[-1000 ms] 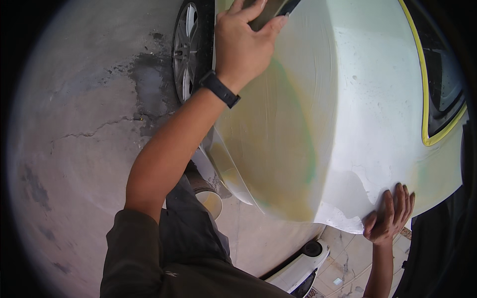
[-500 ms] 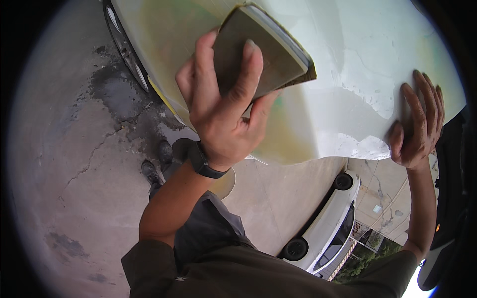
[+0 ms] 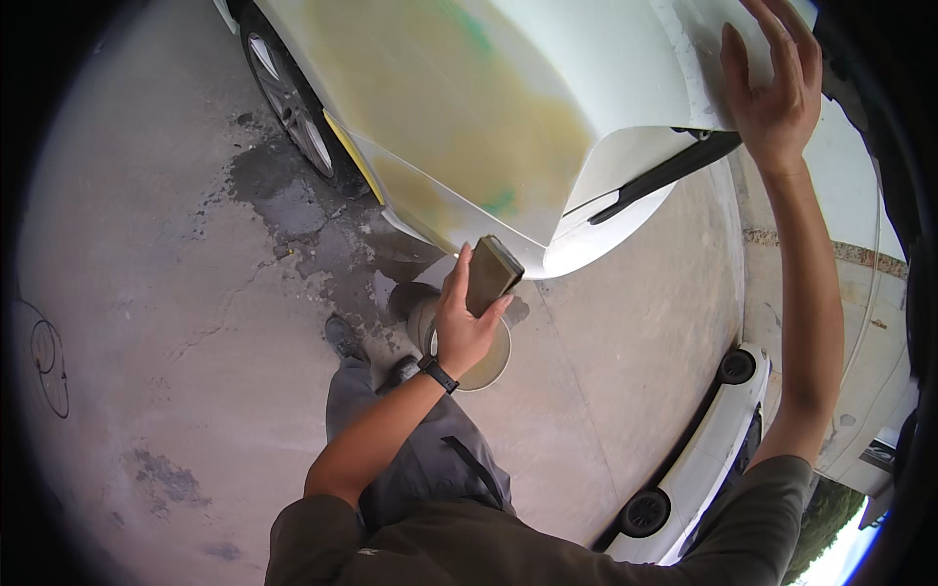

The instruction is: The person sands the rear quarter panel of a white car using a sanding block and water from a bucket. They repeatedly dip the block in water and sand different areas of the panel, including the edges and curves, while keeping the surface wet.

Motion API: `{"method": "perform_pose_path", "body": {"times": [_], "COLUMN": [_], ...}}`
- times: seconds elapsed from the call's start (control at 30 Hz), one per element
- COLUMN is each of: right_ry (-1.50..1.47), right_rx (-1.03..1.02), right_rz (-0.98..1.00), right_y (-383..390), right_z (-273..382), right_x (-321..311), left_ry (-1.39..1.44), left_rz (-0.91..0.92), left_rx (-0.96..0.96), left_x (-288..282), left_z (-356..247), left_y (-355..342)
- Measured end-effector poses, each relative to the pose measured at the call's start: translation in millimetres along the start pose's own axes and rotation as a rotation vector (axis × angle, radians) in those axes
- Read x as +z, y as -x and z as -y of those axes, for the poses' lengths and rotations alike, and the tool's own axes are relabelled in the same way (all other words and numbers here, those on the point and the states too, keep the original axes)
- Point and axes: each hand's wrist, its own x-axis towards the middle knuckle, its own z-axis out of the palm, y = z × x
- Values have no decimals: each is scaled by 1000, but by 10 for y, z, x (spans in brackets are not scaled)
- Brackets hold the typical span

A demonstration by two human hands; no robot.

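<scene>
In my left hand (image 3: 465,340), fingers and thumb grip a sanding block (image 3: 491,277) wrapped in grey-brown sandpaper. The block hangs over a bucket (image 3: 500,373) of cloudy liquid, apart from the car. Above it stands a white car body panel (image 3: 459,127) with dull yellowish-brown and green patches where the paint is worn through. My right hand (image 3: 782,103) lies with fingers spread against the car's white upper surface at the far right, holding nothing. A dark watch band (image 3: 437,373) sits on my left wrist.
The car's wheel (image 3: 290,103) and a yellow strip (image 3: 352,156) border the panel on the left. Wet stains (image 3: 293,200) darken the concrete floor. My shoes (image 3: 344,337) stand beside the bucket. A second white car (image 3: 703,444) is parked lower right; a thin cable (image 3: 49,361) lies far left.
My left hand has drawn the sanding block down off the panel to over the bucket. My right hand now appears higher in view, still against the car. The view has shifted, showing more of the floor.
</scene>
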Motion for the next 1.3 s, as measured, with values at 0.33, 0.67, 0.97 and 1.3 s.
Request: {"method": "perform_pose_path", "body": {"times": [0.33,0.67,0.97,1.3], "right_ry": [-1544,-1496,-1040,-856], "right_rx": [2310,2940,1648,1374], "right_rz": [-64,-638,1547,1457], "right_y": [2999,5148,7192,7427], "right_z": [4810,5664,7789,8089], "right_x": [-1091,-384,1036,900], "left_ry": [946,184,-136,-412], "left_rz": [-128,227,462,752], "left_rx": [-624,-1131,-1132,-893], "left_x": [-106,572,-491,-1065], "left_z": [356,1644,2289,1986], "left_y": [1030,2285,2148,1917]}}
